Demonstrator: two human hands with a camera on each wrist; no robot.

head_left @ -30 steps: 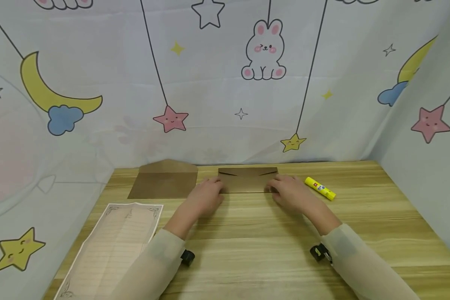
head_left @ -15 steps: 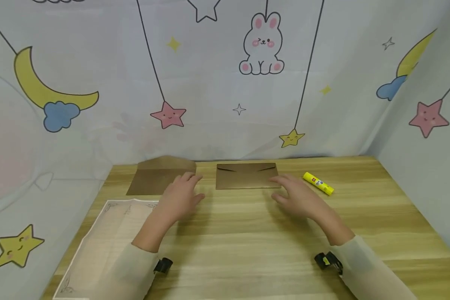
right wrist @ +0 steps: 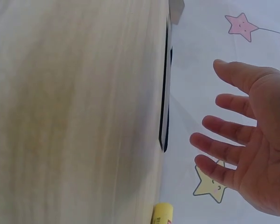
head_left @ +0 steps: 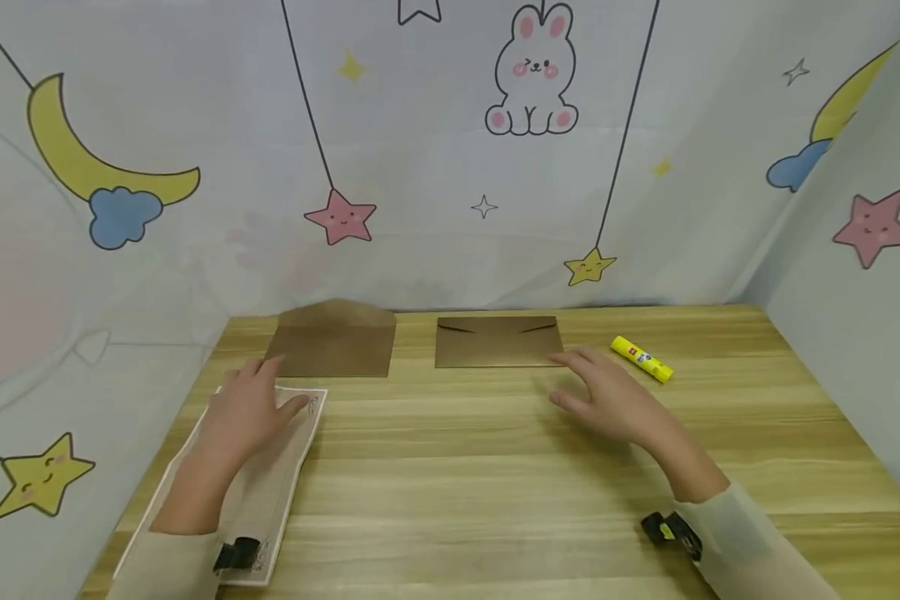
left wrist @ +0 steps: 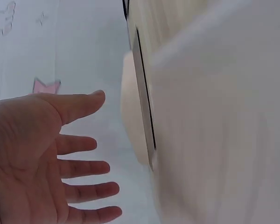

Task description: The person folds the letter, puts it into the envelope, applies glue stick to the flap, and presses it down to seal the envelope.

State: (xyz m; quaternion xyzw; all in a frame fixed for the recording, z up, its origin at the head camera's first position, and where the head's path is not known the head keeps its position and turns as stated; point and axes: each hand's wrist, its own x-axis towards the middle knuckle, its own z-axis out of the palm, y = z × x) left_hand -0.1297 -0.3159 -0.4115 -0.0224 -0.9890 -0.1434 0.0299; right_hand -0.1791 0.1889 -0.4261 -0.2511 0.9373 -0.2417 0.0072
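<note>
My left hand [head_left: 243,414] is over the upper part of a lined letter sheet [head_left: 270,483] with a decorated border. Its fingers are spread, and the left wrist view shows the palm [left wrist: 25,154] bare. Close to the near right corner of a closed brown envelope [head_left: 498,343] is my right hand [head_left: 611,396], fingers apart and holding nothing. A second brown envelope [head_left: 333,350] lies at the back left with its flap raised against the curtain. Just beyond my right hand rests a yellow glue stick [head_left: 642,359].
A wooden table [head_left: 465,492] carries all of this. White cloth [head_left: 435,158] printed with moons, stars and a rabbit hangs along its back and sides. Small black wrist cameras [head_left: 671,533] sit at both sleeves.
Both hands have left the closed envelope, which stays at the back. The left hand has swung left and toward me, over the letter sheet; the right has drawn back slightly to the right.
</note>
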